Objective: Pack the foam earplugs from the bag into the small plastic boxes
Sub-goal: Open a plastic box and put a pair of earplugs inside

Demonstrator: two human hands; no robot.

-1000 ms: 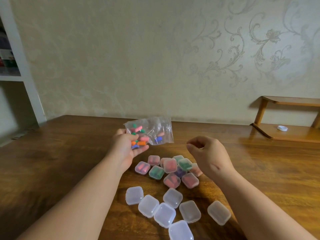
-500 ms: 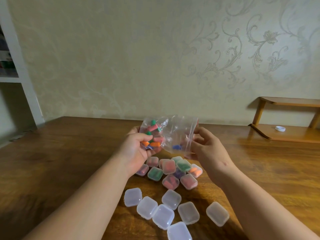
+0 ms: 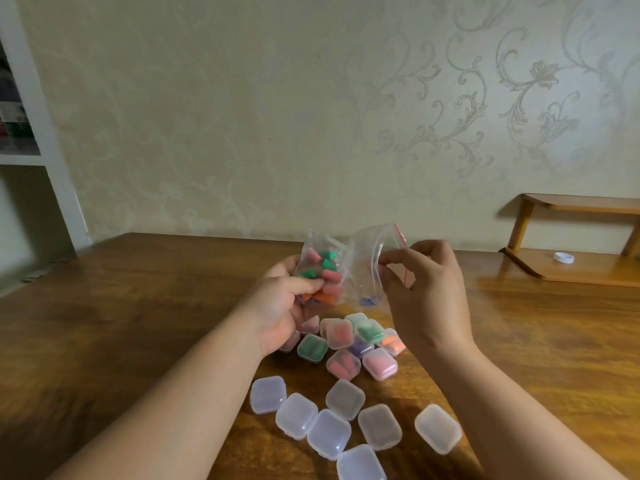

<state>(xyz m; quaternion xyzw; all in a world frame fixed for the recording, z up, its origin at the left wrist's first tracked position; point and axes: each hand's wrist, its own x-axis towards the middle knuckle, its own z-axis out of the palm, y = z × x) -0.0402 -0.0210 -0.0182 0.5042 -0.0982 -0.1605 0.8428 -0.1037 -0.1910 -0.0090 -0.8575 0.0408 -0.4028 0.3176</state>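
Observation:
A clear zip bag (image 3: pixel 360 268) hangs above the wooden table, held in both hands. My left hand (image 3: pixel 280 303) grips its lower left part, where pink, green and orange foam earplugs (image 3: pixel 323 268) are bunched. My right hand (image 3: pixel 426 292) pinches the bag's mouth by the red zip strip. Under the bag lies a cluster of closed small boxes with coloured earplugs inside (image 3: pixel 346 344). Nearer to me lie several closed empty clear boxes (image 3: pixel 329 420).
The wooden table (image 3: pixel 138 306) runs back to a patterned wall. A low wooden shelf (image 3: pixel 571 268) at the right carries a white cap (image 3: pixel 563 257). A white shelving unit (image 3: pixel 45 133) stands at the far left.
My right hand came in from the right and took hold of the bag's mouth. Both hands lifted the bag higher and turned its opening up to the right.

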